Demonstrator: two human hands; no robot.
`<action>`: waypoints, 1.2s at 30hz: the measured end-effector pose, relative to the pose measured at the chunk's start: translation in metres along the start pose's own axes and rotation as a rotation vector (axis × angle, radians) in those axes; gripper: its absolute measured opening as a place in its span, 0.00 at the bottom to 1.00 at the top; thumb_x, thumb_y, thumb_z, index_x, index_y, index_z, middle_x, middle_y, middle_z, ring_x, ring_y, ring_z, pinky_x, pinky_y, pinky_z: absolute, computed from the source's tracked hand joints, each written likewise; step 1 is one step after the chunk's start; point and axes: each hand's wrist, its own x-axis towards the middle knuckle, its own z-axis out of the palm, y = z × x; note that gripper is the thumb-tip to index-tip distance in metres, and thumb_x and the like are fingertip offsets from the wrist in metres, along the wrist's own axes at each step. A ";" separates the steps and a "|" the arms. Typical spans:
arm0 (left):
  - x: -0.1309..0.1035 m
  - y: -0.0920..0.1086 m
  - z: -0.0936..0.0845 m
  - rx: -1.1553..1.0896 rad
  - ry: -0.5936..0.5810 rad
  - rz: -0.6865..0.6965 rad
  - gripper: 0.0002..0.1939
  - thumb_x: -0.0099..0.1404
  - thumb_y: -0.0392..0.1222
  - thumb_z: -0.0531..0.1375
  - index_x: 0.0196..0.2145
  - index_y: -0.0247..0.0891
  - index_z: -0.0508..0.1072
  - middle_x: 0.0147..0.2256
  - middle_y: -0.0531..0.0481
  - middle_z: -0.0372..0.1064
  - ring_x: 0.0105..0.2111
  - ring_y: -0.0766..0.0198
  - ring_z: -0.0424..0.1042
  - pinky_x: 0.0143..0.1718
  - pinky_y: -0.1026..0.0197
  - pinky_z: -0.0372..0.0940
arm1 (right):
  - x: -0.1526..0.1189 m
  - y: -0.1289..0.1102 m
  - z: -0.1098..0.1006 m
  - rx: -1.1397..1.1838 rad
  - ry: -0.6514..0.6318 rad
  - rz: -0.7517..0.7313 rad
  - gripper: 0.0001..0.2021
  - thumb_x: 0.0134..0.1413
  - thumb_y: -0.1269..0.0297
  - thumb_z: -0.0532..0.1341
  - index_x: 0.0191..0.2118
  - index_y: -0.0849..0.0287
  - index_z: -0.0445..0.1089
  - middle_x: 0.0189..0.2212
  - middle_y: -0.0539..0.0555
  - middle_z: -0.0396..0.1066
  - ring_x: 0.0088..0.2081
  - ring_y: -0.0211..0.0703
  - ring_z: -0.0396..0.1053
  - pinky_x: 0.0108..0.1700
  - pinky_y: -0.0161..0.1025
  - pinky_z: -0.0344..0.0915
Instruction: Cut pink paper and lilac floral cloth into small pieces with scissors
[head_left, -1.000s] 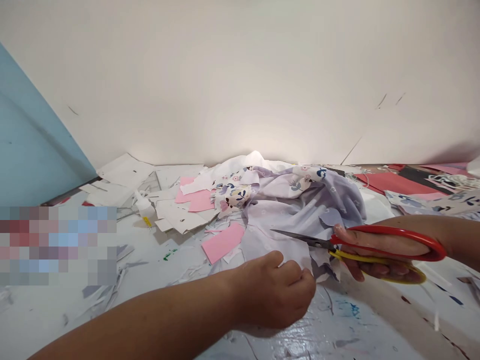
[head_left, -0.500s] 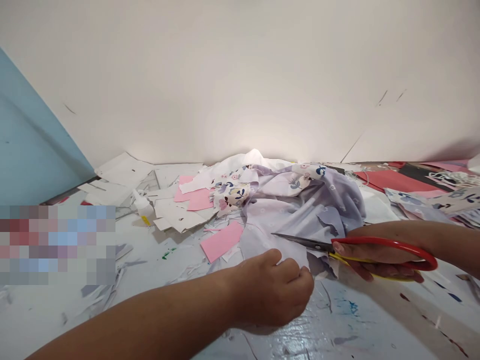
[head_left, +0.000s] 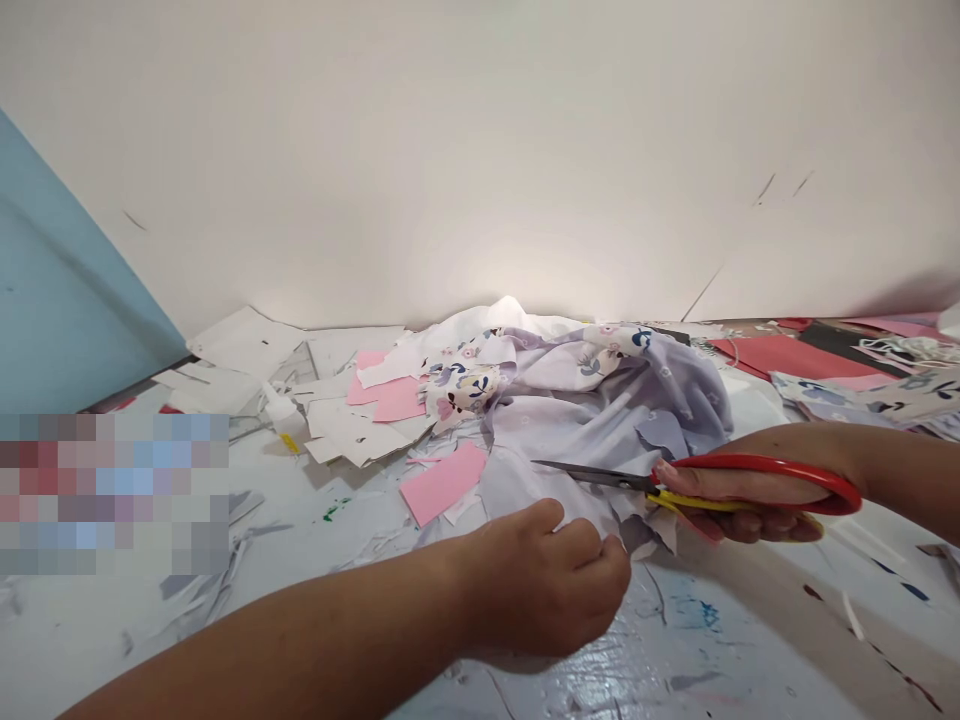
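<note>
My right hand (head_left: 750, 495) is wrapped round a pair of scissors (head_left: 637, 482) with red and yellow handles. Their dark blades point left and lie over the pale lilac fabric (head_left: 525, 425), which is bunched up and partly printed with flowers. Just in front of the blades, my left hand (head_left: 559, 580) is closed with its fingers curled down at the near edge of this fabric. The fingertips and the bit of cloth under them are mostly hidden. Small torn-looking scraps of lilac fabric (head_left: 646, 530) hang below the scissors' pivot.
Pink paper pieces (head_left: 444, 485), cut white card (head_left: 367, 430) and a small white glue bottle (head_left: 282, 415) lie left of the fabric. Red sheets (head_left: 780, 360), white string (head_left: 911, 350) and floral cloth strips (head_left: 892, 395) sit at right. A white wall (head_left: 480, 160) rises behind.
My right hand and the scissors have shifted slightly left and up over the fabric. My left hand has stayed almost still. A thin white strip at lower right shows more clearly.
</note>
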 end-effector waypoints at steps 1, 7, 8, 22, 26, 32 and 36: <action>0.000 0.000 0.000 0.002 0.003 -0.003 0.16 0.63 0.36 0.46 0.42 0.27 0.70 0.44 0.41 0.62 0.30 0.64 0.60 0.28 0.58 0.54 | 0.000 -0.001 -0.001 -0.007 -0.008 0.000 0.33 0.44 0.32 0.38 0.26 0.60 0.62 0.15 0.43 0.48 0.15 0.29 0.42 0.17 0.31 0.45; 0.000 0.000 0.001 0.012 0.018 -0.005 0.16 0.63 0.36 0.47 0.42 0.27 0.70 0.42 0.41 0.62 0.30 0.64 0.60 0.28 0.59 0.54 | -0.004 -0.010 -0.004 -0.034 -0.038 -0.016 0.36 0.42 0.31 0.37 0.27 0.60 0.63 0.16 0.43 0.47 0.15 0.29 0.41 0.17 0.31 0.43; 0.000 0.000 0.001 0.012 0.022 -0.007 0.16 0.63 0.37 0.47 0.41 0.27 0.70 0.42 0.41 0.62 0.30 0.64 0.60 0.28 0.59 0.54 | -0.004 -0.010 -0.004 -0.035 -0.042 -0.016 0.36 0.42 0.31 0.36 0.27 0.60 0.63 0.16 0.43 0.47 0.14 0.29 0.41 0.17 0.31 0.43; 0.000 -0.001 0.001 0.022 0.016 0.008 0.15 0.62 0.35 0.47 0.38 0.29 0.71 0.41 0.42 0.63 0.28 0.65 0.59 0.25 0.60 0.51 | -0.001 -0.014 -0.004 -0.263 0.057 -0.029 0.41 0.40 0.30 0.32 0.24 0.63 0.66 0.12 0.45 0.51 0.11 0.30 0.51 0.18 0.32 0.51; 0.000 -0.001 0.002 0.038 0.016 0.014 0.13 0.61 0.36 0.49 0.37 0.32 0.71 0.40 0.42 0.64 0.27 0.65 0.60 0.25 0.60 0.50 | -0.001 -0.013 -0.004 -0.225 0.038 -0.112 0.40 0.41 0.31 0.33 0.24 0.63 0.65 0.11 0.48 0.57 0.11 0.34 0.56 0.17 0.31 0.53; 0.001 -0.002 0.004 0.010 0.077 -0.021 0.09 0.59 0.33 0.51 0.36 0.35 0.69 0.32 0.46 0.65 0.22 0.67 0.57 0.22 0.61 0.46 | 0.000 -0.012 -0.006 -0.199 -0.001 -0.269 0.39 0.47 0.35 0.33 0.24 0.64 0.68 0.08 0.46 0.56 0.09 0.32 0.54 0.16 0.30 0.54; 0.001 -0.001 0.005 -0.006 0.104 -0.036 0.08 0.58 0.32 0.51 0.34 0.36 0.69 0.25 0.51 0.60 0.20 0.68 0.55 0.21 0.61 0.44 | 0.002 -0.010 -0.007 -0.224 0.001 -0.278 0.38 0.50 0.37 0.34 0.23 0.64 0.68 0.07 0.45 0.55 0.09 0.32 0.53 0.17 0.31 0.56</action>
